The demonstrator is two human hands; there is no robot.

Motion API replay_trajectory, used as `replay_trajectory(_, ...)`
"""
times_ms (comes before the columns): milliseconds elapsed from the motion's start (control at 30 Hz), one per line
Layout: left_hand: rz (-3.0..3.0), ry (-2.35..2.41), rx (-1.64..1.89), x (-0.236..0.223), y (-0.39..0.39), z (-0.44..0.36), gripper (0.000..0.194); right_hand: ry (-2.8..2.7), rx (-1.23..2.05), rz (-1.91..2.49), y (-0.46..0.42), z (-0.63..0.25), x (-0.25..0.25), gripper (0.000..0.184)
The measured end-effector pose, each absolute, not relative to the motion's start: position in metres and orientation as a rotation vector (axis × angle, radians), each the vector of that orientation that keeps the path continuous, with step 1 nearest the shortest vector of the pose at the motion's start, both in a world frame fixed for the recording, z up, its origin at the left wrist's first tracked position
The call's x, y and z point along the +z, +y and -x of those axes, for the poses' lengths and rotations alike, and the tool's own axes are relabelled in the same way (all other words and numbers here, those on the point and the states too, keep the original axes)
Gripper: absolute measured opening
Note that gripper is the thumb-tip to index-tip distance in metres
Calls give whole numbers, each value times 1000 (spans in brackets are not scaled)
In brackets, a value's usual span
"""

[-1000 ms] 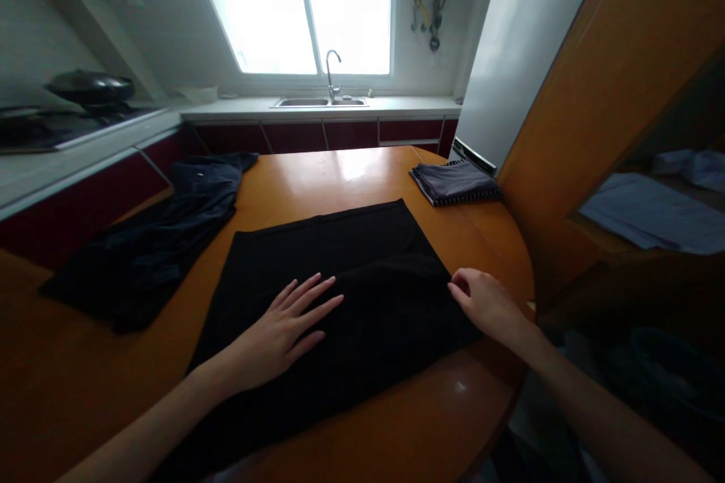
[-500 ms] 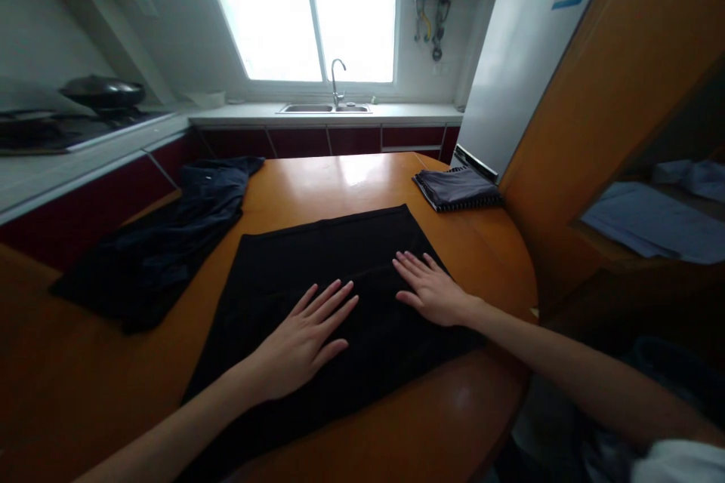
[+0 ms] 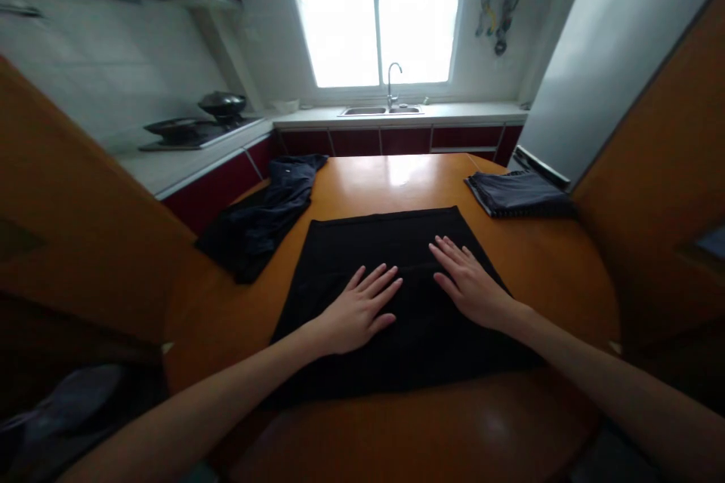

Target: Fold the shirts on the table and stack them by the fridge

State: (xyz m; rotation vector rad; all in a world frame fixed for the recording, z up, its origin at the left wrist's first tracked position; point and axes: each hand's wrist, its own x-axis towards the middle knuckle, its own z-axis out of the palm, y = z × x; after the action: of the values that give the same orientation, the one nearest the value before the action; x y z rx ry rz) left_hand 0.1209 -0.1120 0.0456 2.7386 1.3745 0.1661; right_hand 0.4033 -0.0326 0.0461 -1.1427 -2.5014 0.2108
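Observation:
A black cloth [image 3: 374, 241], folded into a rough rectangle, lies spread on the orange wooden table [image 3: 408, 173]. My left hand [image 3: 356, 309] rests flat on its middle, fingers stretched out and slightly apart. Just to the right, my right hand [image 3: 467, 283] also lies flat on the cloth with its fingers extended toward the far edge. Neither hand grips anything.
A dark blue garment [image 3: 266, 211] lies crumpled at the table's left side, hanging over the edge. A folded grey cloth [image 3: 518, 192] sits at the far right by a white fridge [image 3: 600, 68]. Behind are a counter with a sink [image 3: 381, 110] and a stove with pans [image 3: 192, 128].
My right hand moved from the cloth's right edge, where its fingers were curled, onto the cloth and now lies flat. The view has swung left and pulled back; my left hand stays flat.

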Motion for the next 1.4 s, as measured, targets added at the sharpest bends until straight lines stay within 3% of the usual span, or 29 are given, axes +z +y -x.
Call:
replay_trajectory(233,-2526,1749,106,46,-115,-39,57,-2693,185,1009,-40,-397,7,62)
replay_trajectory(400,-2306,2164,444,59,-120,30,47,-2672,162,997,-33,-402,0,62)
replay_trajectory(533,-1970,2089,681,65,-131,26,32,-2667,161,985,-32,-403,-5,64)
replay_trajectory(667,-1805,1998,634,53,-132,4,35,-2678,154,987,-31,-403,-7,65)
replay_trajectory(833,-1829,2095,556,53,-132,-2,23,-2680,123,990,-32,-405,-7,64)
replay_trajectory(967,-2153,2331,345,72,-139,-27,46,-2714,103,1018,-35,-401,3,61)
replay_trajectory(1167,-2668,1641,306,69,-117,-114,56,-2705,29,976,-43,-362,32,61)
replay_trajectory(1400,-2706,1477,275,34,-103,-131,70,-2682,95,871,-50,-340,16,63)
